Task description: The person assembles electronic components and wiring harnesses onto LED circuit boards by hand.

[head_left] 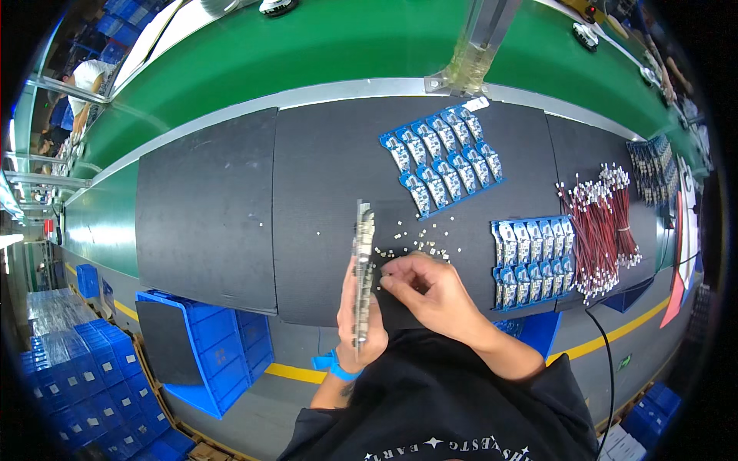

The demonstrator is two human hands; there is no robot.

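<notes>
Strip (323,54), long and green, runs across 12 o'clock, and a black tabletop (207,215) looks flat beside it. A blue crate (219,361) sits at 8. At the clock's middle, the left hand (371,332) grips a board (361,269), stood edge-on. It looks light and stiff — but its little parts may snap, so hold it by the rim. The right hand (437,290) curls near it, at 4 — I can't tell if its fingertips pinch anything. Tiny white bits (433,251) lie loose at 3.
</notes>
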